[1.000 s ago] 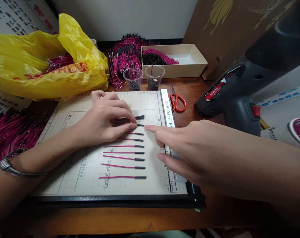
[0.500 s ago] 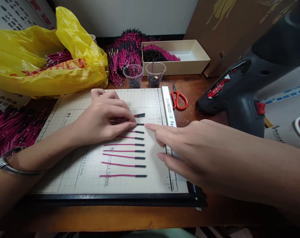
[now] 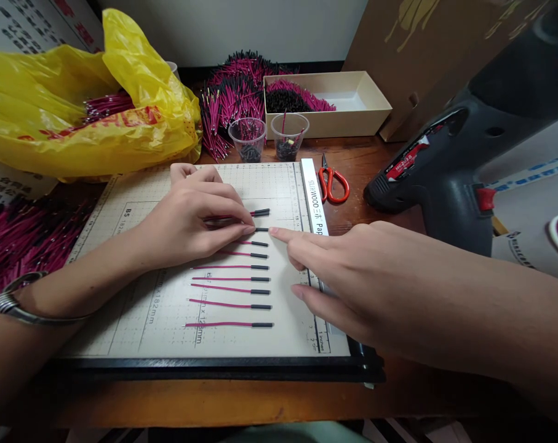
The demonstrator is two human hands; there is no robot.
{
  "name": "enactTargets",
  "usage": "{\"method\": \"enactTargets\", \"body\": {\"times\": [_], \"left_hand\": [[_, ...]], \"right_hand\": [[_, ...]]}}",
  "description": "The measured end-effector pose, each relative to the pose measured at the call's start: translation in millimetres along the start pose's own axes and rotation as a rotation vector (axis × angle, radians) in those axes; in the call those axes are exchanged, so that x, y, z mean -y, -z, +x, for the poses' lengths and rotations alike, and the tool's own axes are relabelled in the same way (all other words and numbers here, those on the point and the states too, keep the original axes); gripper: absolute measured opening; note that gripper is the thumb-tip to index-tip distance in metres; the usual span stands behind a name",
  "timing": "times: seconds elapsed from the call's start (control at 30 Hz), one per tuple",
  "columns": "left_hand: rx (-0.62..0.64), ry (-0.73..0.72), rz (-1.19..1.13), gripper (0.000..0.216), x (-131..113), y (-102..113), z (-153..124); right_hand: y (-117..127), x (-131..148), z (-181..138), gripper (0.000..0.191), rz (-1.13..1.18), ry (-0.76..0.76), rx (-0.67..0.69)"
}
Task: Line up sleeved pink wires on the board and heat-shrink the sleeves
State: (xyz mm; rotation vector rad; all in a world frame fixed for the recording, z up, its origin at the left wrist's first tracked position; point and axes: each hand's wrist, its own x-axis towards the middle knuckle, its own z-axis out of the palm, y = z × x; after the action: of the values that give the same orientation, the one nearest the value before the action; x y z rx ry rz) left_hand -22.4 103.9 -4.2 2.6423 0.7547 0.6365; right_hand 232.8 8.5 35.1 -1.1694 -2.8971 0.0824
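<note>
My left hand (image 3: 198, 215) rests on the white paper trimmer board (image 3: 135, 289), thumb and index finger pinched on a pink wire whose black sleeve (image 3: 262, 229) pokes out to the right. Its pink part is mostly hidden under the hand. At the sleeve's right end is the index fingertip of my right hand (image 3: 343, 264), seemingly touching it; the thumb is held apart and the other fingers are curled. Below, several sleeved pink wires (image 3: 221, 324) lie in a column with their black ends to the right. More black sleeve ends (image 3: 261, 213) show just above the pinch.
Behind the board stand two clear plastic cups (image 3: 247, 140), a cream box (image 3: 362, 117) of wires and a wire heap (image 3: 232, 92). Red-handled scissors (image 3: 334, 186) lie right of the board. A dark heat gun (image 3: 449, 154) is at right, a yellow bag (image 3: 135, 144) at left.
Both hands hold nearly the same pose. The whole view has shifted up very slightly; no wire has clearly moved on the board.
</note>
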Motion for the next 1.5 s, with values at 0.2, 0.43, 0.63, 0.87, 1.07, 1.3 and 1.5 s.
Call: {"method": "enactTargets", "body": {"times": [0.2,0.43,0.63,0.87,1.07,1.3,1.5], "left_hand": [[0.066,0.016,0.0,0.023,-3,6,2],[0.07,0.011,-0.001,0.02,-2,5,-1],[0.098,0.022,0.006,0.021,-3,6,0],[0.105,0.049,0.039,0.03,-3,5,-1],[0.015,0.098,0.082,0.029,-5,3,2],[-0.009,0.137,0.143,0.031,-3,2,7],[0.006,0.115,0.134,0.03,-1,3,8]], "right_hand": [[0,-5,-5,0.026,-0.094,0.094,-0.061],[-2,-5,-6,0.027,-0.094,0.084,-0.059],[-1,-7,-9,0.04,-0.096,0.086,-0.053],[-3,-7,-8,0.036,-0.1,0.08,-0.042],[-4,-12,-8,0.041,-0.167,0.072,-0.057],[1,-12,-3,0.039,-0.268,0.129,-0.092],[3,-10,1,0.036,-0.185,0.114,-0.052]]}}
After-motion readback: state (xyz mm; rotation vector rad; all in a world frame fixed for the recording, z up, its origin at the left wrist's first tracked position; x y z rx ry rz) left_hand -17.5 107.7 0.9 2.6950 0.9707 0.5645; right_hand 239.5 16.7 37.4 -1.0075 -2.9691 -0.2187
